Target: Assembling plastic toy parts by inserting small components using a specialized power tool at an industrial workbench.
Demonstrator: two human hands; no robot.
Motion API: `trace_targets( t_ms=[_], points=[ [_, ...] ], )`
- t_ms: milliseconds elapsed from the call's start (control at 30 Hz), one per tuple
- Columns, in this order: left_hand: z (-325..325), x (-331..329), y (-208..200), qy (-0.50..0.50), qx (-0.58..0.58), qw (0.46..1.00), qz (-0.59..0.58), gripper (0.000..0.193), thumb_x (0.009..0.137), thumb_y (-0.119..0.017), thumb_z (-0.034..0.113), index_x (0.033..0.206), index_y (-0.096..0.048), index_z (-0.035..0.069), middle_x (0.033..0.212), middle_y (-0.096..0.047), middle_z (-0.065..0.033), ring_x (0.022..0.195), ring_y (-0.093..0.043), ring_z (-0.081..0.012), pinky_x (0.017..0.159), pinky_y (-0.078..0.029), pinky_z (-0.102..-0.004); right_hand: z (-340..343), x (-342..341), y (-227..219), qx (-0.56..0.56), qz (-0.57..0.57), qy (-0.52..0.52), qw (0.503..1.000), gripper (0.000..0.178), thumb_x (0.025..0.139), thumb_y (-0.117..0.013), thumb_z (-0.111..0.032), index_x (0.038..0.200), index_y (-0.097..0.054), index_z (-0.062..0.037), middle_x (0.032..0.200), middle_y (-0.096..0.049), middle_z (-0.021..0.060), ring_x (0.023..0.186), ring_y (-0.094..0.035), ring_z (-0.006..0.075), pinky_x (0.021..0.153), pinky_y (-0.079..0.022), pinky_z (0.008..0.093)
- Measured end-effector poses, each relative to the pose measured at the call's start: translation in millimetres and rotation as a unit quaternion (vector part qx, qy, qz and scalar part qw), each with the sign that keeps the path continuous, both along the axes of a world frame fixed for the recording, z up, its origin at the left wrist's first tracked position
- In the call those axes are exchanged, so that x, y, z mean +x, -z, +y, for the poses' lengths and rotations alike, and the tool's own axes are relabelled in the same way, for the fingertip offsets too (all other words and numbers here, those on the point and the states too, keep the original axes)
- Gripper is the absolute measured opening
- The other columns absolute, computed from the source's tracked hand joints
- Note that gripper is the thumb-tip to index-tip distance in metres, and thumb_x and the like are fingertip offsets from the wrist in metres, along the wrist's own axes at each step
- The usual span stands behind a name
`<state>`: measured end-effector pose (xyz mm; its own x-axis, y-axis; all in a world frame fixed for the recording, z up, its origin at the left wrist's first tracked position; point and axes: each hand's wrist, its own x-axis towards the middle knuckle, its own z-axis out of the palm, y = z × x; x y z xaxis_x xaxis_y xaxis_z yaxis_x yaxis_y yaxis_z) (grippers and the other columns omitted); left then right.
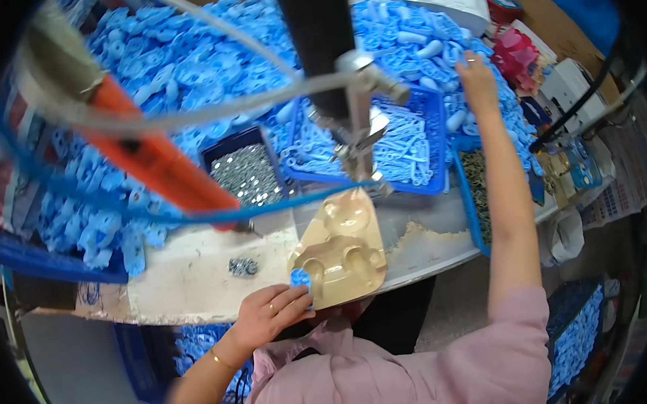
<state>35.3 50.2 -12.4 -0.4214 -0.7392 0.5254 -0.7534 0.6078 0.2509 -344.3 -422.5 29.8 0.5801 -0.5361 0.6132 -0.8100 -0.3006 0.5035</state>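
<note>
My left hand (277, 311) is at the table's front edge, its fingers closed on a small blue plastic part (300, 278). That part rests against the lower left corner of a tan molded fixture (350, 246) with rounded hollows. Stretched out to the far right, my right hand (477, 81) is at a heap of blue molded plastic pieces (428, 47). Its fingertips point down into the heap and are partly hidden, so I cannot make out whether they hold a piece.
An orange power screwdriver (162, 164) hangs at left above the table. Behind the fixture stand a dark bin of small metal screws (246, 175) and a blue basket (434, 173) of light blue rods. A black post (321, 46) with hoses rises mid-view. Loose metal bits (243, 267) lie left.
</note>
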Motion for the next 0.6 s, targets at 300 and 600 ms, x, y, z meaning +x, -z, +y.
trace_targets(
  t_ms=[300,600],
  points=[
    [-10,-1,15,0.016,0.026,1.0,-0.003,0.035,0.079,-0.08,0.018,0.111,-0.07,0.008,0.113,-0.069,-0.0069,0.107,-0.067,-0.0273,0.092,-0.057,-0.0401,208,116,-37,0.664,-0.365,-0.182,0.626,0.032,0.094,-0.069,-0.018,0.121,-0.057,-0.0056,0.076,-0.061,-0.0004,0.067,-0.06,0.0059,0.055,-0.048,0.0239],
    [-5,5,18,0.001,0.035,0.999,-0.002,0.044,0.082,-0.077,0.026,0.121,-0.067,0.01,0.121,-0.066,-0.0081,0.117,-0.063,-0.0268,0.107,-0.048,-0.0449,325,135,19,0.571,-0.122,-0.227,0.779,0.026,0.082,-0.078,-0.015,0.107,-0.072,-0.0103,0.1,-0.06,0.0099,0.083,-0.065,0.0268,0.071,-0.051,0.035]
  ],
)
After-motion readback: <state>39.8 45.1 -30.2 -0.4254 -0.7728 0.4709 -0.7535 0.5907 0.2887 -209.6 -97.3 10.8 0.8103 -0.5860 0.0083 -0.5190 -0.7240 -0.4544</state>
